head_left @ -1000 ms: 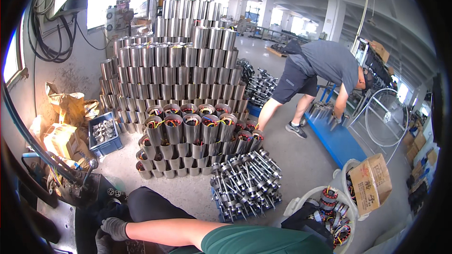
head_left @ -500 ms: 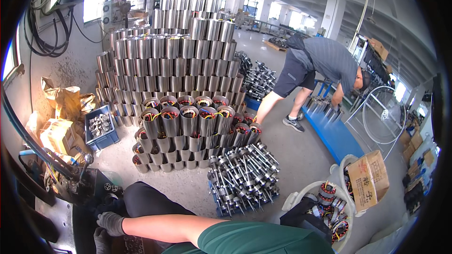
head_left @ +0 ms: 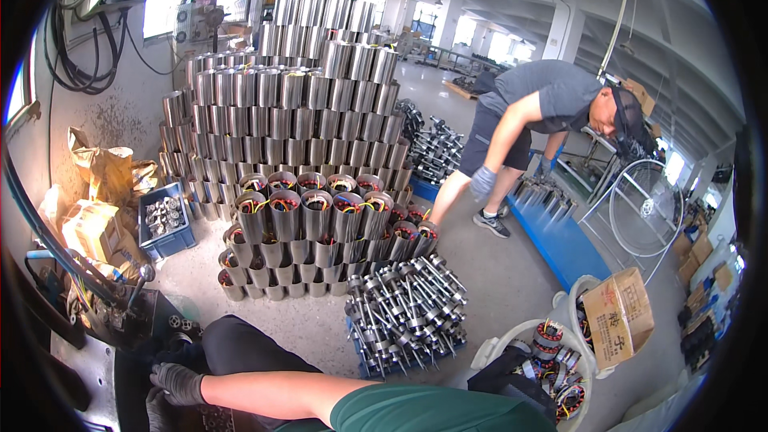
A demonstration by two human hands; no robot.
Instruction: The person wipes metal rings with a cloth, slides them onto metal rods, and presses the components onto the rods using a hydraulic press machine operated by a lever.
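My right hand (head_left: pixel 179 384), in a grey glove, reaches across from the right at the lower left, beside a dark machine (head_left: pixel 136 352). Its fingers are curled; what they hold, if anything, is hidden. Just below it, part of my left hand (head_left: pixel 157 413) shows, also in a grey glove. Its fingers are mostly out of sight. Small metal parts (head_left: pixel 216 418) lie below the hands. On the machine stands a lever with a round knob (head_left: pixel 146 273).
Metal cylinders (head_left: pixel 300 120) are stacked high ahead, several holding wound coils. Rotor shafts (head_left: pixel 406 312) lie piled in front. A tub of coils (head_left: pixel 588 384) and a cardboard box (head_left: pixel 618 316) stand right. A co-worker (head_left: pixel 536 104) bends beside a blue bench (head_left: pixel 552 240). A blue crate (head_left: pixel 166 222) sits left.
The view has shifted slightly. My right hand has moved a little left and down. The co-worker has turned, with one gloved hand now away from the cylinders on the bench.
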